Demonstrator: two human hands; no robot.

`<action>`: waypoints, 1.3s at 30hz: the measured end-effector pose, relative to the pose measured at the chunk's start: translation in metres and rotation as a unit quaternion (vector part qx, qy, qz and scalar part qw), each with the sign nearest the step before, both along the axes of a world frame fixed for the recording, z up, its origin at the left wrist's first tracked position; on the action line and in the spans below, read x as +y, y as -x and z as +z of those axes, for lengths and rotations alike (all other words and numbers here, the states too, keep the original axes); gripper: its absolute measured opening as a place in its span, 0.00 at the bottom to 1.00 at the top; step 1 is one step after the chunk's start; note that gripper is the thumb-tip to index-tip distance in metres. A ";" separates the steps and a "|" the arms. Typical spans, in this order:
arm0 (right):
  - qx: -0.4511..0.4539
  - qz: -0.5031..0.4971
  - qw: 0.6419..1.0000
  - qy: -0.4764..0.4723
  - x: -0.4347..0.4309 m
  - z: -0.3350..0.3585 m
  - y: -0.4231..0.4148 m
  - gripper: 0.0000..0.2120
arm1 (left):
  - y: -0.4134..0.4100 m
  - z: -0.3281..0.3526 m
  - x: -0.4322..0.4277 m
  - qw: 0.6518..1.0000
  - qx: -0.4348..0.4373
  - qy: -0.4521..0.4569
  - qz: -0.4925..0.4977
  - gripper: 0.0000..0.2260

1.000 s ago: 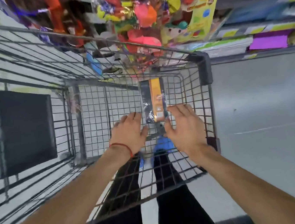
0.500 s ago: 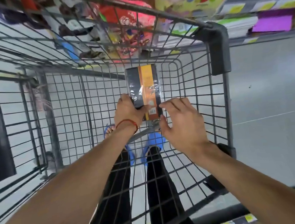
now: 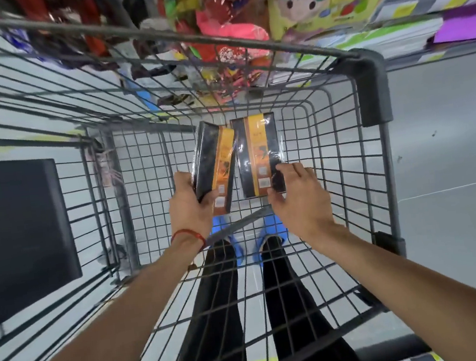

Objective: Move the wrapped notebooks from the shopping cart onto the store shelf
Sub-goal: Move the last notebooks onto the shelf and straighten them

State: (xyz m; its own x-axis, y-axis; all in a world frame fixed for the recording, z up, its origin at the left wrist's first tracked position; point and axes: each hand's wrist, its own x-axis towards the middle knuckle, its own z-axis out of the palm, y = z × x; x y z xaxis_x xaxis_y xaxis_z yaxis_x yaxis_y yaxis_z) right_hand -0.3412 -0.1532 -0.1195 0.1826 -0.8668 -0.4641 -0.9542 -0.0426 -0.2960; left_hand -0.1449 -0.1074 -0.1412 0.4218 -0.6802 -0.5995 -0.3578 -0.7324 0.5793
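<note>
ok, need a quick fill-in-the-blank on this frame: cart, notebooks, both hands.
1. Inside the shopping cart there are ____ wrapped notebooks in view.
2. The left hand grips the tilted wrapped notebook, and its wrist wears a ____ string bracelet.
3. The right hand touches the other wrapped notebook, which lies ____ on the wire floor.

Missing words: two; red; flat
</note>
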 end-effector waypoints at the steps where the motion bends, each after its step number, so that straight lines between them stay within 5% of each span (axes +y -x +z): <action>1: 0.000 -0.029 1.000 -0.013 -0.002 -0.008 -0.005 0.23 | -0.005 0.001 0.004 1.000 0.001 0.001 -0.004 0.16; 8: -0.002 -0.215 0.974 -0.078 -0.017 -0.057 -0.030 0.42 | -0.025 -0.002 0.014 1.000 0.005 -0.011 0.006 0.16; 16: -0.011 -0.271 0.959 -0.078 -0.017 -0.066 -0.010 0.29 | -0.021 -0.011 0.011 1.000 0.006 0.003 -0.015 0.15; 28: -0.160 -0.380 0.906 -0.093 0.016 0.002 0.005 0.09 | -0.013 0.032 0.013 0.999 0.020 -0.006 -0.032 0.12; 39: -0.243 -0.412 0.872 -0.104 0.054 0.134 0.013 0.13 | -0.002 0.150 0.033 0.998 0.025 0.000 -0.062 0.10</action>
State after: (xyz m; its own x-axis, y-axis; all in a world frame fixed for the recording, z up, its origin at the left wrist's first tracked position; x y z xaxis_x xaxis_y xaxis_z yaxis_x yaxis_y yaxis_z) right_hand -0.3542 -0.0993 0.0146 -0.2439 -0.7027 -0.6684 -0.3951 0.7014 -0.5933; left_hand -0.1430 -0.0745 0.0087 0.3050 -0.7254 -0.6171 -0.4163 -0.6843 0.5986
